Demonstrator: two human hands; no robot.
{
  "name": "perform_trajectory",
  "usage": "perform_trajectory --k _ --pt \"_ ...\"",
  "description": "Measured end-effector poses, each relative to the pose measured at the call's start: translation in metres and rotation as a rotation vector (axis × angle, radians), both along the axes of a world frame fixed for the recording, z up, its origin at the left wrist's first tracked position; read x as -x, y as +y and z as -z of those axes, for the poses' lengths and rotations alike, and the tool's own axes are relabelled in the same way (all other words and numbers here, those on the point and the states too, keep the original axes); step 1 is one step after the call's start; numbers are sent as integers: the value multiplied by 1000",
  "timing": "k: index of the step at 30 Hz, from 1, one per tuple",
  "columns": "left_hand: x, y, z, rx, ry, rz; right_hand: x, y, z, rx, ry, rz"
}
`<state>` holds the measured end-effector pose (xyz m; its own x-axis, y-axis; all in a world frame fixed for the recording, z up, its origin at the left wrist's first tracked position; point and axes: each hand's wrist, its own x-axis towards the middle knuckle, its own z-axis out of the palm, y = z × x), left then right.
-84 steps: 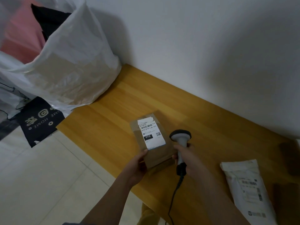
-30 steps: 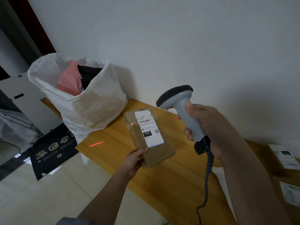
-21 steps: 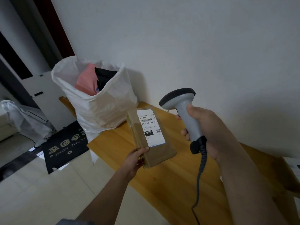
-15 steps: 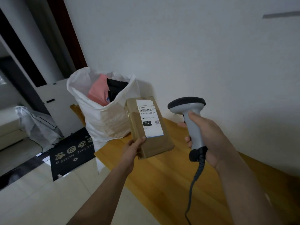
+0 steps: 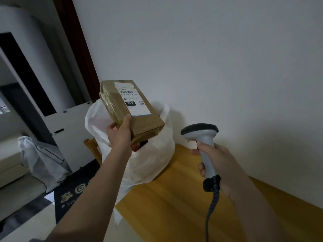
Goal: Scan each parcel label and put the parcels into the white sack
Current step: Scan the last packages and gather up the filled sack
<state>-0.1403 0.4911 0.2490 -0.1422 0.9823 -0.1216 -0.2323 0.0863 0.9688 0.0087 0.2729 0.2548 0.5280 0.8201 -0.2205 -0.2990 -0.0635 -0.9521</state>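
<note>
Wooden tabletop (image 5: pixel 174 203), light honey colour with visible grain, runs along a plain white wall (image 5: pixel 209 58). Pale tiled floor (image 5: pixel 26 224) below the table's near edge. A dark doormat (image 5: pixel 73 191) lies on the floor with white print; "HOME" is partly readable, upside down to the camera, the rest is too blurred. Dark brown door frame (image 5: pixel 76 49) at the wall's left end. A crumpled translucent plastic cover (image 5: pixel 42 158) sits on the floor at left, beside a beige sofa edge (image 5: pixel 10 173).

White sack (image 5: pixel 148 163) stands on the table's far-left end, mouth open, against the wall.

Left hand (image 5: pixel 120 135) grips the parcel (image 5: pixel 129 109), a brown cardboard box wrapped in glossy tape, thumb up on the top face, other fingers under it and hidden. Parcel is in the air, right above the sack's mouth, tilted, label (image 5: pixel 132 100) facing the camera. Label: barcode, "010-010-L30-551" under it (last digits soft), black block with "010", a QR code to its right. Small print unreadable.

Right hand (image 5: pixel 220 166) has its fingers wrapped round the handle of the grey scanner (image 5: pixel 202 147), dark head up, coiled cable (image 5: pixel 211 206) hanging down. Scanner is over the table, right of the sack, apart from the parcel.
</note>
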Motion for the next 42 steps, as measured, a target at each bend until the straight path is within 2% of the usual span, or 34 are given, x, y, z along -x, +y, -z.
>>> perform_trajectory --k 4,5,6,8,9,10,12,14,16,18,21,26,30,37,42 --pt "11 86 -8 35 152 20 10 65 -1 8 39 37" --pt "11 105 -8 -14 291 -23 12 78 -1 14 43 49" --pt "11 119 -6 -118 516 -82 13 90 0 20 43 61" --pt "11 143 4 -425 945 -68 14 108 3 29 44 82" --pt "9 155 14 -539 1096 66 14 116 5 36 47 95" --pt "6 164 24 -554 1217 280 14 122 7 45 53 112" --pt "-1 182 47 -472 1466 655 13 132 8 67 58 148" --pt "-9 193 61 -396 1664 810 10 141 8 102 41 185" --pt "-16 202 69 -331 1746 840 6 146 9 130 4 213" --pt "-23 204 71 -251 1791 855 3 147 9 143 -17 228" --pt "-38 198 58 -233 1746 820 -2 142 10 126 4 236" --pt "-71 166 29 -382 1534 753 -16 124 12 109 23 271" --pt "-99 126 12 -571 1490 709 -30 98 12 91 39 305" --pt "-166 26 6 -718 1357 841 -66 9 15 53 71 395" --pt "-216 -74 28 -822 1290 975 -98 -82 28 56 81 499"
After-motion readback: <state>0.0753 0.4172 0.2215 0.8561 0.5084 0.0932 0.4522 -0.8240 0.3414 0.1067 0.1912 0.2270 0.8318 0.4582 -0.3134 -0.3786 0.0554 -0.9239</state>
